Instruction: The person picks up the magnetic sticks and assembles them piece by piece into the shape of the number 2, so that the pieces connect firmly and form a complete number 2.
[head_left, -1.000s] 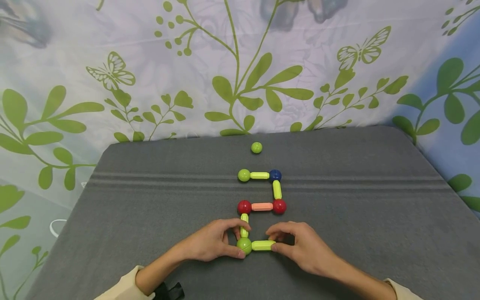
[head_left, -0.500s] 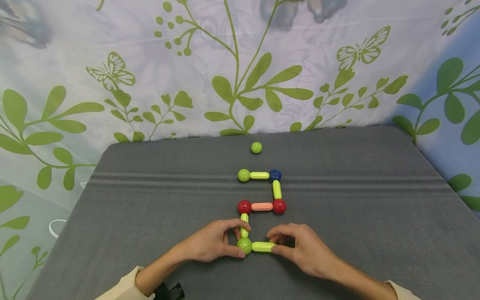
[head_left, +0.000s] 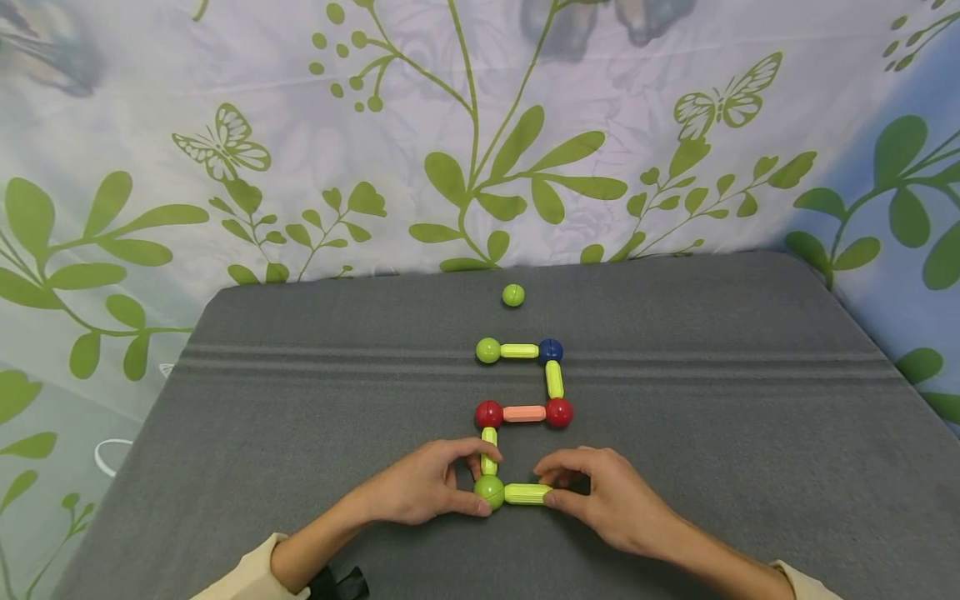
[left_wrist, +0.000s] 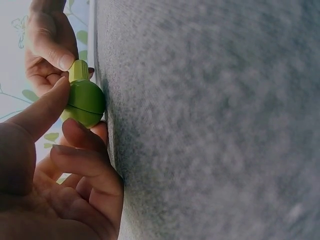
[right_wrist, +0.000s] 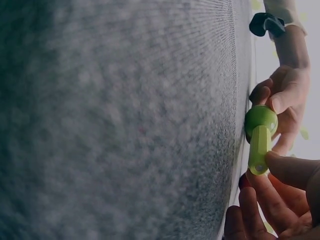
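Note:
My left hand [head_left: 425, 483] grips a green ball [head_left: 490, 492] at the near-left corner of a chain of balls and rods, its index finger lying across the yellow-green rod [head_left: 490, 452] above. My right hand [head_left: 607, 500] pinches the free right end of another yellow-green rod [head_left: 527, 494], whose left end meets that ball. In the right wrist view this rod [right_wrist: 260, 148] shows its bare end beside the thumb. Farther along come a red ball [head_left: 489, 414], an orange rod [head_left: 523, 413], a second red ball [head_left: 558, 412], one more yellow-green rod [head_left: 554, 380] and a blue ball [head_left: 551, 351].
From the blue ball a yellow-green rod [head_left: 519, 351] leads left to a green ball [head_left: 487, 350]. A loose green ball [head_left: 513, 295] lies farther back on the grey cloth-covered table [head_left: 712, 417]. A patterned curtain [head_left: 300, 125] hangs behind the table's far edge.
The right hand and the rod it pinches have shifted very slightly to the right. The left hand and the rest of the chain stay in place.

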